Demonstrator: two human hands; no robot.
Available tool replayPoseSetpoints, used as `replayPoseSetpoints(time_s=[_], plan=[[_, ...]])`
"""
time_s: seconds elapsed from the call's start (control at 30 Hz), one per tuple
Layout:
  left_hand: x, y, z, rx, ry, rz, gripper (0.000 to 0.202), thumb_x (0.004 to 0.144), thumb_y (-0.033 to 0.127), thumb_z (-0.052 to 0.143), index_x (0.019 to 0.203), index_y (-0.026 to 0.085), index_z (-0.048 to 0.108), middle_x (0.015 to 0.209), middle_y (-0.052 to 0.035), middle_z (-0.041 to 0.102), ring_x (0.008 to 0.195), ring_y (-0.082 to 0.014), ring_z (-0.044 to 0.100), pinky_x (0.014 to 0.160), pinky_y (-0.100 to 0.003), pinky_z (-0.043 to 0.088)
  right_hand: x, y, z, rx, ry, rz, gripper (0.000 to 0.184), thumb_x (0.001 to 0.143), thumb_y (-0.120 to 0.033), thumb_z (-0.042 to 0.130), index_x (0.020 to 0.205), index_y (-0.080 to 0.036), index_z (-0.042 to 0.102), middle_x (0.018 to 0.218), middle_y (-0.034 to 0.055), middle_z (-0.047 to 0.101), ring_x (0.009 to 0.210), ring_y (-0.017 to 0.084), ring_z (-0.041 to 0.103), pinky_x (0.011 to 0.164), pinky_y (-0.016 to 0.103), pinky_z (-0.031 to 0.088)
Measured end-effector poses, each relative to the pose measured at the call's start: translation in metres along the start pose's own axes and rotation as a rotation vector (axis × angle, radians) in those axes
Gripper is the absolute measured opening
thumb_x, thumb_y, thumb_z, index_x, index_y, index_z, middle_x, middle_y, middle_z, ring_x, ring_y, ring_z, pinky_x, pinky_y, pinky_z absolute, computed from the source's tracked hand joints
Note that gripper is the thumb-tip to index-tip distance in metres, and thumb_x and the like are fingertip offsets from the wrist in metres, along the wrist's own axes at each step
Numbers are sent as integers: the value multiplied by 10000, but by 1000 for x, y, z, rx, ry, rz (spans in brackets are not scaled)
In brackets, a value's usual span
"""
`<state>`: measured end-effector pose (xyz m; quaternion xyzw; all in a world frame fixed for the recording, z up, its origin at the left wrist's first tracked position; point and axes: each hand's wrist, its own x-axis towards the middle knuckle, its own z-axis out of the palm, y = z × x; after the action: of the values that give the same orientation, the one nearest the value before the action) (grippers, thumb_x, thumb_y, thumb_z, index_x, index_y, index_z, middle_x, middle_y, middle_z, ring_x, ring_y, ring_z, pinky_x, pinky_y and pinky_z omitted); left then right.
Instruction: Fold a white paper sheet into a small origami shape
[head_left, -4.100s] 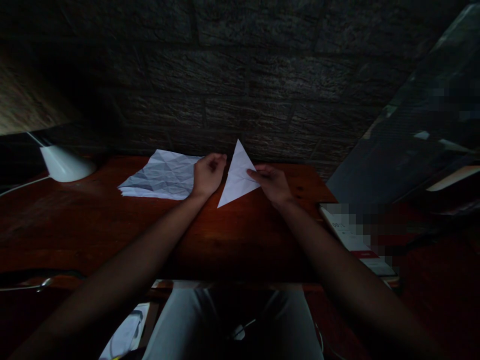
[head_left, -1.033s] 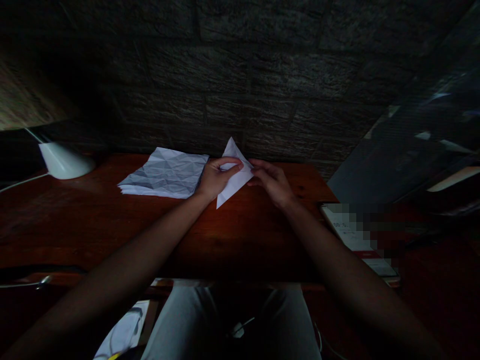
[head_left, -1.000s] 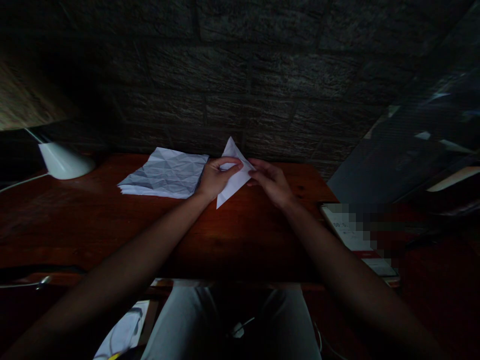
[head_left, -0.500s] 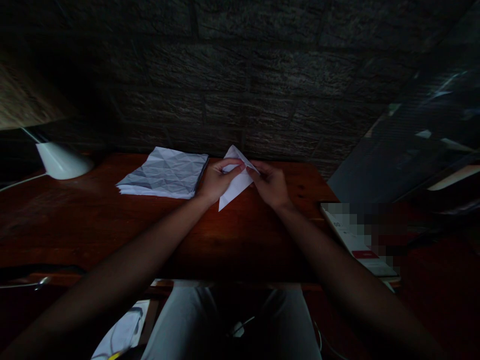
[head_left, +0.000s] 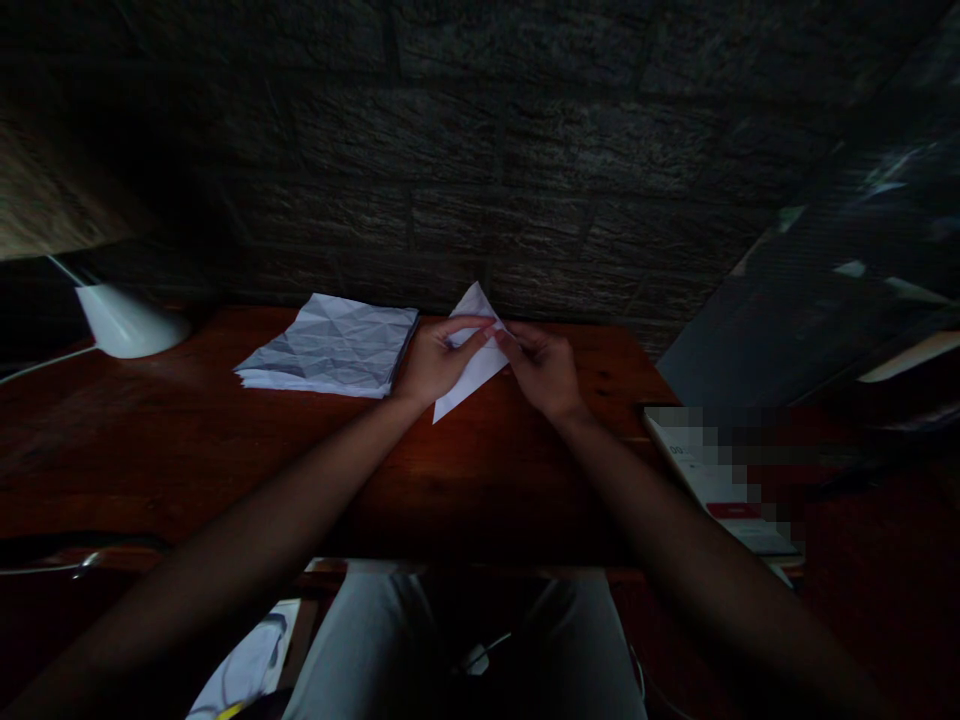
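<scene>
A folded white sheet of paper (head_left: 466, 385), pointed at its top and lower left, is held above the wooden desk between both hands. My left hand (head_left: 439, 358) grips it from the left, its thumb and index finger meeting near the paper's right edge. Opposite it, my right hand (head_left: 546, 368) pinches that same edge, thumb tip close to the left thumb. Fingers behind the paper are partly hidden. Just left of my left hand lies a stack of creased paper sheets (head_left: 330, 345).
The wooden desk (head_left: 187, 450) backs onto a dark block wall (head_left: 450, 150). A lamp with a white base (head_left: 127, 325) stands at the left. A flat pale item with a red patch (head_left: 705, 480), partly blurred out, lies at the desk's right edge.
The paper's upper point now stands taller and a little to the right, and its upper part looks flatter. Both hands keep nearly the same place, thumbs slightly shifted.
</scene>
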<state>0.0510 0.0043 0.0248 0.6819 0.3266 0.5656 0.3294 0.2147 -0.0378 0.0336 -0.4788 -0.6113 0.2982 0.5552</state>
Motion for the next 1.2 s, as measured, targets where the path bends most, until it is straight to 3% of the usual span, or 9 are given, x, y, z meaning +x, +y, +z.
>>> replayPoseSetpoints(time_s=[0.13,0.27,0.43,0.57,0.7,0.8,0.97,1.2], plan=[[2,2,0,-9,62,-35,243,827,463,779,925,244,816,965,-30,808,963,-230,721,930,-352,539,0,-2,1,-2,-2,15,367,861,-506,746,1130,-262,799,1028,38,819,979,267,760,742,352,630],[5,3,0,-20,133,-18,240,768,444,824,821,232,725,876,-11,748,895,-211,679,862,-336,528,-1,-3,1,-17,-10,-4,339,882,-489,711,1128,-266,779,991,34,808,913,245,747,741,348,611],[6,2,1,-112,208,-39,494,711,403,894,1041,262,555,899,19,651,878,-182,656,787,-290,510,-1,-5,-1,7,9,10,444,879,-511,727,1257,-285,665,821,9,746,724,207,689,682,336,583],[6,4,0,-184,149,-99,632,679,414,910,1151,273,515,929,3,669,892,-201,676,779,-303,523,0,-8,-1,65,0,22,347,903,-478,707,1165,-278,599,773,-10,698,624,165,640,604,298,556],[7,7,-2,-213,49,-162,542,660,451,880,1072,234,600,1004,-27,711,940,-227,677,796,-323,533,0,-9,-1,119,-49,7,281,909,-466,690,1066,-254,595,870,11,723,692,161,663,601,279,578],[9,4,-2,-282,58,-160,460,687,431,859,1021,231,616,981,-16,720,912,-210,679,797,-320,536,1,-9,-1,165,-77,-24,274,896,-448,692,1059,-240,619,909,17,720,715,151,654,609,270,588],[13,-5,-4,-376,75,-130,458,656,436,909,930,237,600,854,19,716,788,-178,682,715,-296,531,6,-6,-2,227,-60,-81,204,871,-421,698,935,-234,647,804,-16,671,678,129,614,596,262,571],[13,0,-3,-560,37,-229,518,593,455,970,907,234,623,816,33,748,689,-148,679,642,-258,523,9,-4,-6,264,-20,-89,205,839,-402,737,874,-231,628,768,-27,649,634,116,591,586,266,561]])
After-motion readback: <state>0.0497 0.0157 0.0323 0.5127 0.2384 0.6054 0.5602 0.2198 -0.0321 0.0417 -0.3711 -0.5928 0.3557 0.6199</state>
